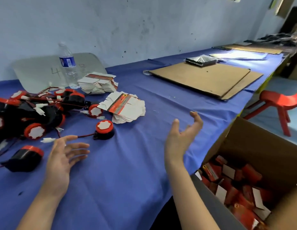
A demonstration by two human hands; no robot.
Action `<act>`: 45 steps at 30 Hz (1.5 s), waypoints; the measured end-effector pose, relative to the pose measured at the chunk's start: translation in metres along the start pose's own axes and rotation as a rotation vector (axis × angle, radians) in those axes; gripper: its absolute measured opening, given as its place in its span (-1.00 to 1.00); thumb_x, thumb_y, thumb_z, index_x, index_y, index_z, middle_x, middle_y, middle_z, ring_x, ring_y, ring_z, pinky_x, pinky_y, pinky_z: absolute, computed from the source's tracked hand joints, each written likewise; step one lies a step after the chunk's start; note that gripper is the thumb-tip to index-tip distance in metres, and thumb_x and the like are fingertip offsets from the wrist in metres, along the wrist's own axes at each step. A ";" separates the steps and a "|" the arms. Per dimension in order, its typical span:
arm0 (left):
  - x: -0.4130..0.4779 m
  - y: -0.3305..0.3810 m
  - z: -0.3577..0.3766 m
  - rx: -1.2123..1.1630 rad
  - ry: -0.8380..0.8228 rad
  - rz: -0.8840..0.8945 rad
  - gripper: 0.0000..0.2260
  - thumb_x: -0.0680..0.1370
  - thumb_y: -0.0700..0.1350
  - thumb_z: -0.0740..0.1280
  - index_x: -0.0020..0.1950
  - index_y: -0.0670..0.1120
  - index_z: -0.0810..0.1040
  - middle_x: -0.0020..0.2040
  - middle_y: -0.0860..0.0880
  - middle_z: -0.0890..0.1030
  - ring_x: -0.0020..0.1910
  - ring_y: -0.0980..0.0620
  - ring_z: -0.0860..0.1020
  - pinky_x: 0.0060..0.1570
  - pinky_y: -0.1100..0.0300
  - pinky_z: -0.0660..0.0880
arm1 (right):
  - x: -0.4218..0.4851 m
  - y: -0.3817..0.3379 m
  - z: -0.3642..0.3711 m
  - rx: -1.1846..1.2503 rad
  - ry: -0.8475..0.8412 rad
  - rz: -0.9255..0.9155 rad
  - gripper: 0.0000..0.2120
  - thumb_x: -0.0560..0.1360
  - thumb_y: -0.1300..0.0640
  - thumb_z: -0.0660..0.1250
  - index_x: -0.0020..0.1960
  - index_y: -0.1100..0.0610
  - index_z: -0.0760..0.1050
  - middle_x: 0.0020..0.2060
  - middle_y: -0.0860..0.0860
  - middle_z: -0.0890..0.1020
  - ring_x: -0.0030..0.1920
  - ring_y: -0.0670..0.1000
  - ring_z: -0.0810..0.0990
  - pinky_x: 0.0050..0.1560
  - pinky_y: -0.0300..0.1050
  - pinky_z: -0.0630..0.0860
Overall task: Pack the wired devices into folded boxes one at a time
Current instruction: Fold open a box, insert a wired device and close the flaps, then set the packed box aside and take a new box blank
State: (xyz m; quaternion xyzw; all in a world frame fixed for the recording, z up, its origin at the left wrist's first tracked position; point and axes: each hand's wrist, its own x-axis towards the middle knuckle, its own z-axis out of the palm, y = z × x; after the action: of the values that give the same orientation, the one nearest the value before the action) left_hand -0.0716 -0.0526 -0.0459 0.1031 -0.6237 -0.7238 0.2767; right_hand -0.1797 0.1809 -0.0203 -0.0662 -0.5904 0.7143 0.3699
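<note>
Left hand [61,158] and right hand [179,138] hover, fingers [78,145] spread, empty. A black, red-capped wired device [104,129] lies at the left hand's one o'clock.

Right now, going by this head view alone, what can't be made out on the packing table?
All in the head view:
1. Pile of wired devices: cut off by the left edge and tangled in wires, so no count.
2. Flat box blanks: print too small to read.
3. Carton: cut by the right and bottom edges; the top boxes hide those beneath.
4. Dark heap at the table's far end: blurred, unidentifiable.
</note>
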 end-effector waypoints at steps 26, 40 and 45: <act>-0.005 -0.001 -0.001 0.086 0.027 -0.015 -0.59 0.57 0.08 0.06 0.15 -0.18 0.52 -0.08 -0.23 0.65 -0.12 -0.15 0.61 -0.09 0.16 0.57 | -0.020 0.051 0.147 -0.754 -0.649 -0.387 -0.70 0.53 0.19 0.19 0.19 0.05 0.59 0.01 0.07 0.68 0.15 0.17 0.54 0.51 0.17 -0.18; -0.007 0.012 0.010 0.177 0.307 0.238 -0.54 0.56 0.08 0.32 0.40 0.28 0.21 0.25 0.05 0.48 0.15 0.14 0.56 0.00 0.22 0.57 | -0.036 -0.010 0.130 0.436 -1.059 0.301 -0.68 0.56 0.40 0.17 0.06 0.02 0.51 -0.22 -0.10 0.68 -0.19 -0.12 0.63 -0.16 -0.26 0.53; -0.010 0.015 0.011 0.214 0.406 0.246 -0.46 0.51 0.17 0.36 0.36 0.43 0.14 0.25 0.34 0.48 0.24 0.35 0.45 0.06 0.49 0.41 | -0.070 -0.012 0.127 0.136 -1.362 0.153 -0.60 0.57 0.37 0.21 0.30 0.01 0.44 0.09 0.03 0.62 0.08 -0.02 0.60 0.14 -0.04 0.54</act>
State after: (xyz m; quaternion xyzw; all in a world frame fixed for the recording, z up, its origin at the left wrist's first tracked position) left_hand -0.0645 -0.0388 -0.0309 0.1985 -0.6362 -0.5791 0.4696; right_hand -0.1921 0.0381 0.0036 0.3792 -0.6387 0.6565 -0.1316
